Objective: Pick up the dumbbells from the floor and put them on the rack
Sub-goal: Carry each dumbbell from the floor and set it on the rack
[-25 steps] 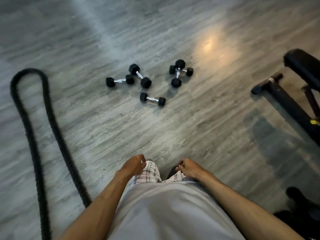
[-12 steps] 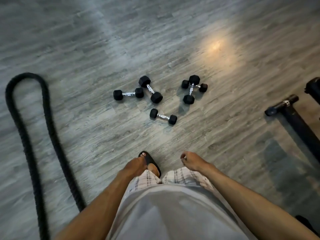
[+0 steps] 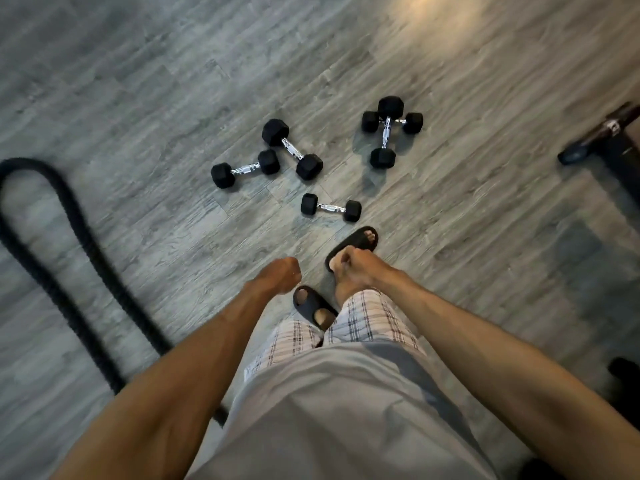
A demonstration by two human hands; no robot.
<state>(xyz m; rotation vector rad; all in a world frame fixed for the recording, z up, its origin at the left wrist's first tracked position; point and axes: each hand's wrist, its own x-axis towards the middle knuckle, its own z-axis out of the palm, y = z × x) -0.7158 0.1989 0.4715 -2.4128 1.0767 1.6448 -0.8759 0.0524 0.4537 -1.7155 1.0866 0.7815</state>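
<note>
The left hand [image 3: 280,275] and right hand [image 3: 356,268] are hanging loosely curled, holding nothing, since the hex dumbbells [image 3: 330,207] are lying scattered on the floor [image 3: 138,98] ahead, unlifted.

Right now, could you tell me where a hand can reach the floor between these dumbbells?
Bare floor lies between the rope and the left dumbbell, and between the diagonal dumbbell and the crossed pair. Crowded: left and diagonal dumbbells lie close together.

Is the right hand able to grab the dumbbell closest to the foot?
Probably yes, after bending down. The nearest dumbbell lies by itself on the floor just ahead of the front sandal, with nothing on top of it. The right hand is empty, up near the leg.
</note>
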